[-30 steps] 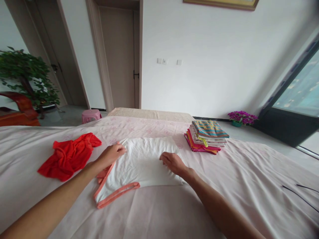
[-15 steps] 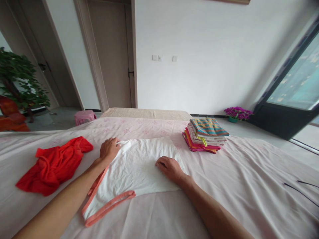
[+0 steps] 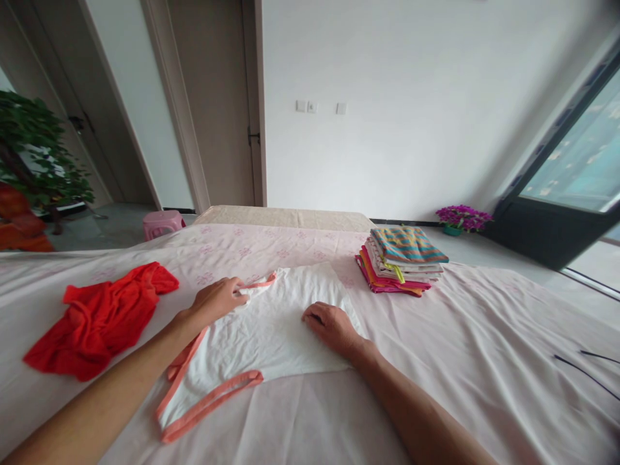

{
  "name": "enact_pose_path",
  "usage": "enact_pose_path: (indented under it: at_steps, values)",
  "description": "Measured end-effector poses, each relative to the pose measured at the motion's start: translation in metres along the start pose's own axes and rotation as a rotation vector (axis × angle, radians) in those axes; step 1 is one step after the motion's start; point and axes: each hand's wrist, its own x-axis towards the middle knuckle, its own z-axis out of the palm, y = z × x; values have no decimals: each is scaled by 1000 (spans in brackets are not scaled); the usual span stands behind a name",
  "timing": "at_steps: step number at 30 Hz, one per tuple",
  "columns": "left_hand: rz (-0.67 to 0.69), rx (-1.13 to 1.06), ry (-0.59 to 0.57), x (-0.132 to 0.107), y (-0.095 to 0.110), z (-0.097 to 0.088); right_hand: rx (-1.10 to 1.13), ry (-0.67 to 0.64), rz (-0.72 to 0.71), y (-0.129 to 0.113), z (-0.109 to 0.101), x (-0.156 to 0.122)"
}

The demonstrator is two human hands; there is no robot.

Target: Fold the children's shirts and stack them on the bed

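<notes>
A white sleeveless top (image 3: 276,329) with coral-pink trim lies spread on the bed. Its trimmed neck and arm openings point left. My left hand (image 3: 220,300) is closed on the top's far left edge, and a strip of coral trim shows just beyond the fingertips. On the right half of the cloth rests my right hand (image 3: 332,328), palm down with loosely bent fingers, pressing on the fabric without a visible grip. A crumpled red garment (image 3: 104,320) lies left of my left forearm.
Folded clothes (image 3: 404,258) form a stack at the back right of the pale pink bed sheet (image 3: 460,387). Thin dark cords (image 3: 584,374) lie at the right edge. Beyond the bed stand a pink stool (image 3: 163,223) and a pot of purple flowers (image 3: 462,219).
My left hand has moved a little to the right and nearer along the top's far edge. The coral-trimmed far strap now shows beyond it. My right hand has stayed in place.
</notes>
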Motion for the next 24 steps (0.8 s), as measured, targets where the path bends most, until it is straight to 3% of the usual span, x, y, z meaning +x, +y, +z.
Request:
enact_pose_path:
  at_steps: [3, 7, 11, 14, 16, 18, 22, 24]
  values:
    - [48, 57, -55, -3, 6, 3, 5, 0, -10, 1, 1, 0]
    - [54, 21, 52, -1, 10, -9, 14, 2, -14, 1, 1, 1]
    - [-103, -43, 238, 25, -7, -29, 16, -9, -4, 0, 0, 1]
    - [-250, 12, 353, 44, -23, -34, 9, -17, -1, 0, 0, 1]
    - [-222, 44, 376, 47, -23, -27, 9, -18, -8, 0, -1, 1]
    - [-76, 35, 365, 42, -14, -12, 3, -18, -11, -1, -2, 1]
    - [259, -11, 254, 18, 13, 31, -61, 15, -27, -6, -4, -1]
    - [300, 51, 192, 8, 17, 49, -122, 33, -71, -9, -4, -4]
